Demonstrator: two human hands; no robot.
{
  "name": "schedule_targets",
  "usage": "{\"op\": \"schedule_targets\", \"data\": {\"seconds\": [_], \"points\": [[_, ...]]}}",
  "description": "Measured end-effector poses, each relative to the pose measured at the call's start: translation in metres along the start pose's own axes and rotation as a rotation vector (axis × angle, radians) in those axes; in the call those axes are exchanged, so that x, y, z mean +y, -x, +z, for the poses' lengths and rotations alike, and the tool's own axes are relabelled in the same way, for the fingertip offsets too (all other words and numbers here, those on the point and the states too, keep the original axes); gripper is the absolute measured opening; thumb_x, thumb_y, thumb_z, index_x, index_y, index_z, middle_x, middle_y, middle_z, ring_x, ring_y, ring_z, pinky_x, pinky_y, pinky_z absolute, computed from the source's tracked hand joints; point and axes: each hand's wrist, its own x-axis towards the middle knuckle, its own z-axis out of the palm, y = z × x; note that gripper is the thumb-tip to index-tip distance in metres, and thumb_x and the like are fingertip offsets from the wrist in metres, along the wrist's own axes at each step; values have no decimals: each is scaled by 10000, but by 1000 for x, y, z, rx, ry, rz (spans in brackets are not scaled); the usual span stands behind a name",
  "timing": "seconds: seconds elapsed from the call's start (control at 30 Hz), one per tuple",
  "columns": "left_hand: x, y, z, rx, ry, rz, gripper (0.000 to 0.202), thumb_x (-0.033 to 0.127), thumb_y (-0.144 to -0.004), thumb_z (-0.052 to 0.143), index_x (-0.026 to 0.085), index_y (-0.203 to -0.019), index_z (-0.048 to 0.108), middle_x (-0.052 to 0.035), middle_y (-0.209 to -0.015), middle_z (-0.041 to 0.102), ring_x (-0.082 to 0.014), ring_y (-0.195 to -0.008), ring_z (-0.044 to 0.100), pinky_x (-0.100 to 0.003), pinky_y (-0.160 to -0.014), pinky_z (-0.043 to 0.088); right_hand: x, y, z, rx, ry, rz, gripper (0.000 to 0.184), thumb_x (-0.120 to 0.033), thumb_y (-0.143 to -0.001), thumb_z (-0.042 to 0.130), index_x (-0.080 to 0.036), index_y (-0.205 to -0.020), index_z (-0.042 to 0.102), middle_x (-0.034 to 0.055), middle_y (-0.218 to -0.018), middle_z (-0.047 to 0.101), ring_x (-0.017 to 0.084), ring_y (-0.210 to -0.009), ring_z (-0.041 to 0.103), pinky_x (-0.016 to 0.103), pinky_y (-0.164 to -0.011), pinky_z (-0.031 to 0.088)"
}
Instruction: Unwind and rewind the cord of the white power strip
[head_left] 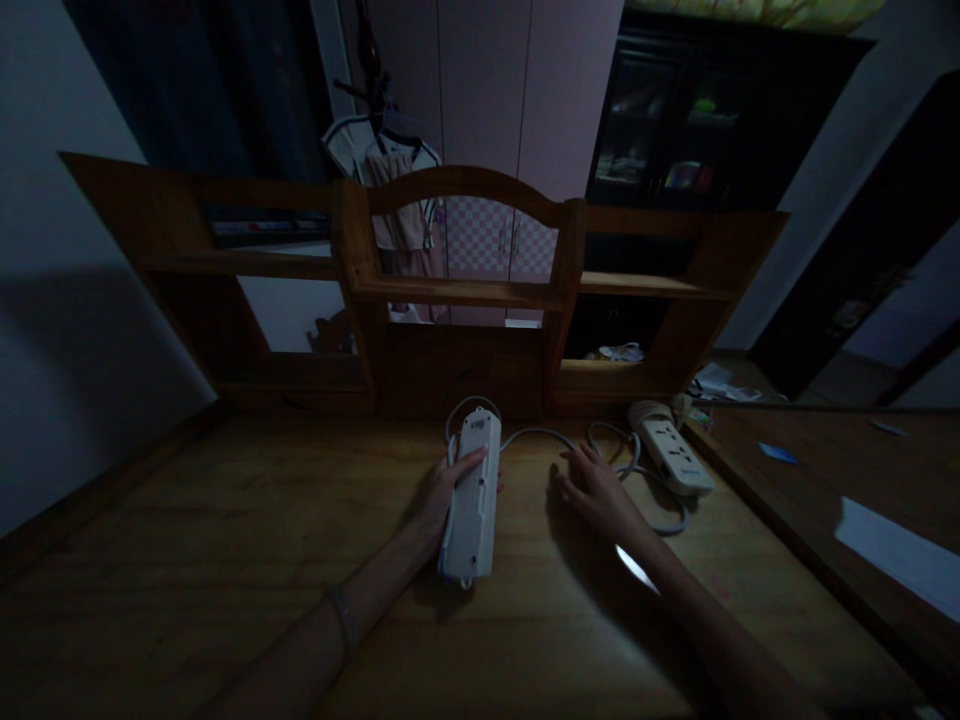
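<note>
A white power strip (471, 500) is tilted up off the wooden desktop, its screwed underside with a small label facing me. My left hand (444, 490) is closed round it, thumb across the underside and fingertips showing at the right edge. A grey-white cord (536, 431) loops behind the strip and runs right to the fingertips of my right hand (596, 490). That hand is low over the desk, fingers loosely stretched and thumb apart; whether the fingertips touch the cord I cannot tell. Right of it lies a second power strip (675, 455), sockets up, with coiled cord around it.
A wooden shelf unit (457, 292) stands along the back of the desk (225, 560). Beyond the desk's right edge, a lower brown surface (780, 480) bears a blue card (777, 453) and white paper (900, 550). The room is dim.
</note>
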Motion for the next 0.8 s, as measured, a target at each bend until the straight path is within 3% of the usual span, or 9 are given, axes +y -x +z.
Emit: {"op": "schedule_targets", "data": {"seconds": [0.37, 0.8], "points": [[12, 3, 3, -27, 65, -88, 362, 389, -813, 619, 84, -1008, 633, -115, -780, 693, -182, -587, 655, -230, -496, 514, -3, 1, -1, -2, -1, 13, 338, -298, -887, 497, -176, -1190, 581, 117, -1112, 582, 236, -1018, 574, 338, -868, 459], [10, 3, 0, -145, 115, -143, 473, 396, -842, 580, 122, -1228, 589, -84, -774, 689, -160, -609, 650, -204, -487, 492, -7, 0, 0, 42, -23, -14, 309, -312, -907, 483, -160, -1156, 584, 129, -1154, 589, 254, -1054, 561, 373, -904, 452]]}}
